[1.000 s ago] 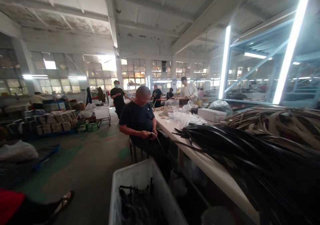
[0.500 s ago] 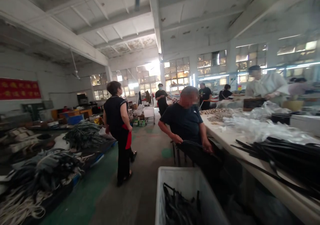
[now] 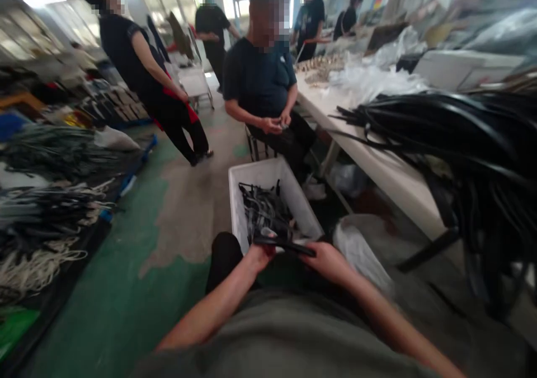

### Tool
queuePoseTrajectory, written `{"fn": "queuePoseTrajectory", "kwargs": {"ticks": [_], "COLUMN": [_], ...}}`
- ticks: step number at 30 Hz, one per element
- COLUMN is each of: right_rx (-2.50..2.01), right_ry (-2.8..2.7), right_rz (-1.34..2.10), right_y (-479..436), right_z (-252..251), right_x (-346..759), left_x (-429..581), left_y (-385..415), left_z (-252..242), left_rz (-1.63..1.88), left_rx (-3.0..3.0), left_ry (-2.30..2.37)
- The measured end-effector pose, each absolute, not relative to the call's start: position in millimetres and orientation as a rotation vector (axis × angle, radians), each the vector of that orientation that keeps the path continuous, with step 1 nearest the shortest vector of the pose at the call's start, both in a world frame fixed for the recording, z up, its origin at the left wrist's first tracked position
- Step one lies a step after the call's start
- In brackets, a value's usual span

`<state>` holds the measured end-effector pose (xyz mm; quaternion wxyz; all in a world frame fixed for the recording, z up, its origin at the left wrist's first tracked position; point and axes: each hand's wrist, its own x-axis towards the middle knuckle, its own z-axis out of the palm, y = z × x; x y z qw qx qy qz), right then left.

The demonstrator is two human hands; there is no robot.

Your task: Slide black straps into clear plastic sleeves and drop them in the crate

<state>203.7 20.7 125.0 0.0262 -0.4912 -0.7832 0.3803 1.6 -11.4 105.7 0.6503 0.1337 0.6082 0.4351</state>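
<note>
A black strap [image 3: 287,246] stretches between my two hands, above my lap. My left hand [image 3: 260,255] is closed on its left end, with a small pale, shiny bit showing beside the fingers. Around the right end, my right hand [image 3: 325,258] is closed too. Motion blur hides the finer detail of the fingers. Just beyond my hands stands a white plastic bin [image 3: 304,204], holding a tangle of black straps [image 3: 264,207].
A co-worker [image 3: 260,87] sits beyond the bin, hands together. Another person [image 3: 146,70] stands to the left. At right, a long table [image 3: 377,171] carries a heap of black straps [image 3: 453,121] and clear plastic [image 3: 373,81]. Strap bundles [image 3: 50,204] lie at left. A translucent bag [image 3: 361,252] is by my right arm.
My view has tipped down, bringing my hands and the strap into sight. The seated co-worker's hands have come closer together. The standing person appears farther left.
</note>
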Motion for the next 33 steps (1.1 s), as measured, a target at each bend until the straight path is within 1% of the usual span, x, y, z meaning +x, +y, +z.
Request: {"fn": "queuePoseTrajectory", "kwargs": {"ticks": [3, 6, 12, 15, 20, 24, 27, 30, 33], "right_rx": [-1.593, -1.594, -1.496, -1.533, -1.618, -1.457, -1.338, -1.367, -1.376], "right_ry": [-2.352, -2.282, -2.175, -2.059, -1.921, -1.951, -2.075, -2.142, -2.142], "right_rz": [1.174, 1.172, 1.602, 1.684, 1.580, 1.367, 1.247, 1.229, 1.350], "right_y": [22.6, 27.0, 26.5, 19.2, 14.2, 18.3, 19.3, 15.7, 6.7], "right_z": [134.7, 134.6, 131.9, 137.2, 134.9, 124.2, 122.6, 128.3, 138.0], "right_x": [196.7, 186.5, 211.0, 224.8, 212.6, 190.9, 182.7, 188.0, 209.4], "left_x": [26.5, 34.4, 5.5, -1.1, 15.6, 29.6, 33.6, 28.9, 11.6], "left_y": [-25.9, -24.2, -11.1, -10.6, -14.9, -20.1, -25.6, -25.1, -8.6], "left_z": [82.0, 78.6, 80.3, 78.3, 81.8, 85.1, 85.3, 85.1, 84.5], "left_rz": [1.037, 1.061, 1.177, 1.197, 1.127, 1.045, 1.047, 1.090, 1.201], "left_rx": [0.126, 0.057, -0.045, -0.079, -0.073, 0.062, 0.116, 0.091, -0.027], "left_ry": [1.298, 1.201, 1.229, 1.199, 1.157, 1.055, 1.010, 0.852, 0.762]}}
